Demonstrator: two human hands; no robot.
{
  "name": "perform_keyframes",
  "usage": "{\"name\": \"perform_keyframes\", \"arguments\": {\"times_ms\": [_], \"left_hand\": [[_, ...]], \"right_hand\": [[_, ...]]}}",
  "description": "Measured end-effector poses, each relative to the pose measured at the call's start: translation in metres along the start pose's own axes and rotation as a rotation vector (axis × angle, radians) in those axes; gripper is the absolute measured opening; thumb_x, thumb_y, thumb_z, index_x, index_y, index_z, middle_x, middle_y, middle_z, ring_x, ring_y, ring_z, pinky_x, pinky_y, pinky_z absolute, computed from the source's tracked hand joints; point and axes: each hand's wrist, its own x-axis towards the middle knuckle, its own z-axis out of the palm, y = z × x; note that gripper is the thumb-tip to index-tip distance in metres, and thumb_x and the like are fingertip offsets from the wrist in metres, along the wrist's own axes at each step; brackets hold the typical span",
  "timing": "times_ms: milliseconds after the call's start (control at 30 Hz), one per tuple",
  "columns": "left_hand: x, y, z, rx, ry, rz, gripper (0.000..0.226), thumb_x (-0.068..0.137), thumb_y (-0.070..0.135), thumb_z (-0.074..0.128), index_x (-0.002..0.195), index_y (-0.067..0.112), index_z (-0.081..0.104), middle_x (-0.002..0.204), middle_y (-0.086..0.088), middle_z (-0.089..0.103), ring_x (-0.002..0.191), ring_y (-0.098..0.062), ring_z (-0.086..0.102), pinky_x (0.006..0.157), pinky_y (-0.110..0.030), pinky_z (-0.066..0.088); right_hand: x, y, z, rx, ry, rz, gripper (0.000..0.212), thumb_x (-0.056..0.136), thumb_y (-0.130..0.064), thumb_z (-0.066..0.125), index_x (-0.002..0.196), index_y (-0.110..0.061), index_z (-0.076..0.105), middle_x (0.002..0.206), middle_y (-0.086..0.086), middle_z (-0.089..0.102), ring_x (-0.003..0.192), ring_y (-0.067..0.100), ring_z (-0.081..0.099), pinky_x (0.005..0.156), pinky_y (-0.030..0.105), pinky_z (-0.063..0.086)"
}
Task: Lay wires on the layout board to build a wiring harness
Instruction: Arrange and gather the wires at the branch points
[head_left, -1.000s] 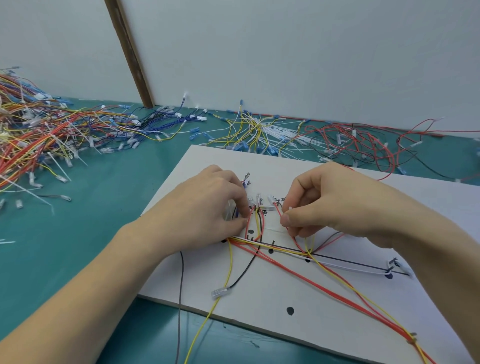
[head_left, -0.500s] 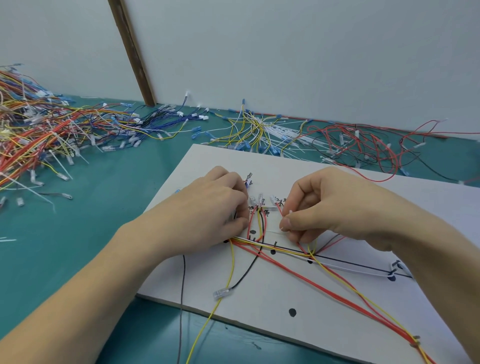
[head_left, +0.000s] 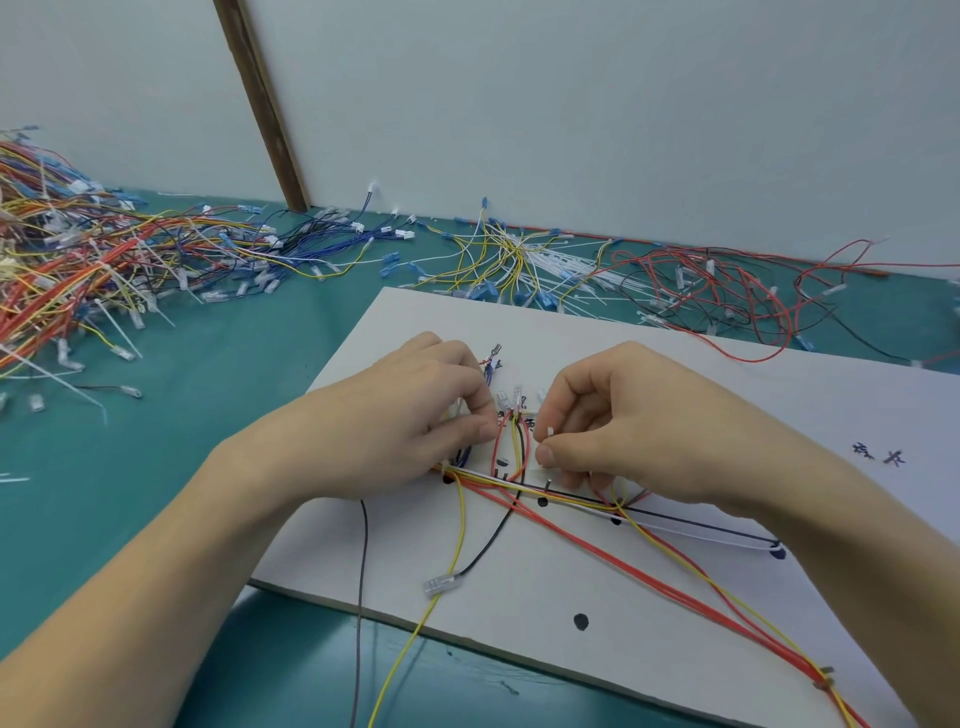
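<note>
Green desk (head_left: 218, 467) runs the full width, backed by a pale wall with a slanted brown wooden strip (head_left: 260, 104) leaning against it.

White layout board (head_left: 649, 613) lies flat on the desk, near edge angled toward the viewer, black dots marked on it and a bit of handwriting at its right side.

Large heap of loose wires (head_left: 78, 270) — red, orange, yellow, white ends — at far left of the desk. Blue-and-black bunch (head_left: 332, 239) beyond the board's far left corner; yellow-and-white bunch (head_left: 514, 260) behind the board's far edge; red-and-black tangle (head_left: 727, 291) at far right, one red loop trailing onto the board.

Wire bundle (head_left: 571, 501) on the board: red, yellow, white and black strands run together from between the hands toward the lower right corner. A yellow wire and a grey wire hang off the near edge. A black wire ends in a clear terminal (head_left: 440, 583) lying on the board near that edge.

Left hand (head_left: 415, 421) rests on the board, fingers curled, thumb and fingertips pinched at the bundle's left end, where blue strands show under it.

Right hand (head_left: 634, 421) fingers curled, thumb and forefinger pinching a small white-tipped wire end (head_left: 549, 432) just beside the upright red, yellow and black loops (head_left: 511, 441) between the two hands.
</note>
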Motion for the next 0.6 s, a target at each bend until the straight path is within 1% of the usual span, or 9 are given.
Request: {"name": "perform_keyframes", "arguments": {"times_ms": [67,133,167,200,267,367,467,533,600], "left_hand": [[0.000,0.000,0.000,-0.042,0.025,0.014,0.012,0.103,0.035,0.051,0.091,0.040,0.053,0.100,0.015,0.055,0.101,-0.004,0.043,0.089,-0.018,0.035],[0.001,0.002,0.002,-0.116,0.046,0.018,0.012,0.104,0.029,0.051,0.094,0.031,0.056,0.091,0.012,0.059,0.091,-0.005,0.049,0.078,-0.016,0.037],[0.001,0.003,0.003,-0.163,0.049,0.016,0.012,0.105,0.025,0.052,0.094,0.028,0.057,0.085,0.010,0.060,0.083,-0.004,0.052,0.071,-0.014,0.037],[0.002,0.004,0.005,-0.205,0.050,0.013,0.013,0.105,0.021,0.053,0.094,0.025,0.058,0.081,0.009,0.061,0.074,-0.002,0.053,0.065,-0.012,0.037],[0.005,0.006,0.010,-0.258,0.061,0.014,0.016,0.105,0.016,0.055,0.093,0.025,0.059,0.078,0.010,0.063,0.062,0.002,0.054,0.058,-0.008,0.036],[0.009,0.005,0.016,-0.317,0.139,-0.002,0.015,0.102,0.016,0.061,0.091,0.026,0.064,0.075,0.013,0.066,0.060,0.002,0.055,0.057,-0.008,0.037],[0.013,0.002,0.022,-0.412,0.199,-0.030,0.010,0.097,0.017,0.069,0.092,0.025,0.068,0.073,0.011,0.070,0.057,0.000,0.054,0.055,-0.009,0.037],[0.015,0.000,0.024,-0.522,0.199,-0.058,0.010,0.095,0.018,0.073,0.095,0.023,0.064,0.072,0.004,0.072,0.052,-0.004,0.050,0.053,-0.012,0.037],[0.016,-0.003,0.025,-0.592,0.200,-0.091,0.019,0.094,0.019,0.075,0.093,0.023,0.056,0.068,0.002,0.071,0.051,-0.014,0.044,0.049,-0.019,0.035]], "right_hand": [[0.001,0.000,0.006,-0.018,0.024,-0.020,0.008,0.083,-0.012,0.078,0.078,-0.017,0.073,0.068,0.002,0.076,0.061,0.021,0.074,0.058,0.040,0.060],[0.002,0.001,0.013,-0.058,0.078,-0.037,0.008,0.082,-0.017,0.079,0.076,-0.019,0.074,0.066,-0.004,0.075,0.051,0.008,0.066,0.052,0.029,0.051],[0.002,0.001,0.017,-0.070,0.109,-0.039,0.009,0.082,-0.019,0.080,0.076,-0.021,0.074,0.066,-0.005,0.074,0.051,0.007,0.065,0.052,0.030,0.051],[0.002,0.001,0.020,-0.068,0.138,-0.037,0.009,0.081,-0.021,0.081,0.076,-0.022,0.074,0.066,-0.006,0.074,0.054,0.009,0.067,0.055,0.033,0.056],[0.003,0.002,0.023,-0.039,0.170,-0.034,0.009,0.080,-0.021,0.082,0.076,-0.021,0.074,0.066,-0.005,0.074,0.059,0.011,0.070,0.064,0.039,0.062],[0.003,0.004,0.027,0.010,0.203,-0.029,0.009,0.081,-0.015,0.081,0.077,-0.018,0.073,0.063,-0.002,0.074,0.058,0.012,0.072,0.068,0.042,0.064],[0.003,0.007,0.029,0.122,0.211,-0.002,0.008,0.084,-0.011,0.079,0.082,-0.015,0.072,0.065,0.002,0.076,0.061,0.018,0.075,0.066,0.039,0.065],[0.003,0.009,0.029,0.234,0.200,0.016,0.009,0.085,-0.009,0.080,0.087,-0.013,0.073,0.067,0.006,0.076,0.064,0.021,0.075,0.063,0.034,0.063],[0.004,0.009,0.028,0.288,0.178,0.004,0.007,0.086,-0.009,0.080,0.088,-0.014,0.075,0.069,0.007,0.076,0.066,0.022,0.075,0.065,0.033,0.062]]}}
